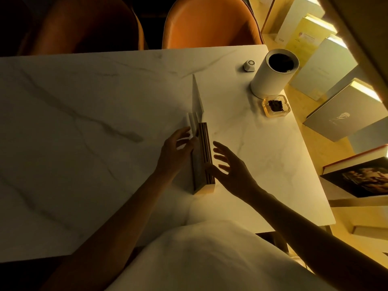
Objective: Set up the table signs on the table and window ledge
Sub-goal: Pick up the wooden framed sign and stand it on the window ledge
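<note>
From the head view, you're standing over the marble table (84,122) with both hands working at centre. The table signs (202,158) stand on edge in a tight stack, running from six o'clock up toward twelve, with a clear acrylic sign (197,101) leaning out past the far end. Your left hand (176,152) is at nine o'clock of the stack, fingers pressed against its near face and touching the clear pieces at the top — steadying it, I'd say, so nothing tips while you pick one out. Your right hand (228,169) hovers at three o'clock, fingers spread wide and holding nothing, thumb just touching the end of the stack, ready to peel off the outer sign.

Off at two o'clock stands a white cylinder (273,74) with a dark open top, a small white puck (249,65) beside it at ten o'clock, and a glass ashtray (276,106) just in front. Books (344,110) line the lit ledge (304,114) along the right — that looks like the window side where some signs belong. No lettering anywhere is legible; covers are too small and dim.
</note>
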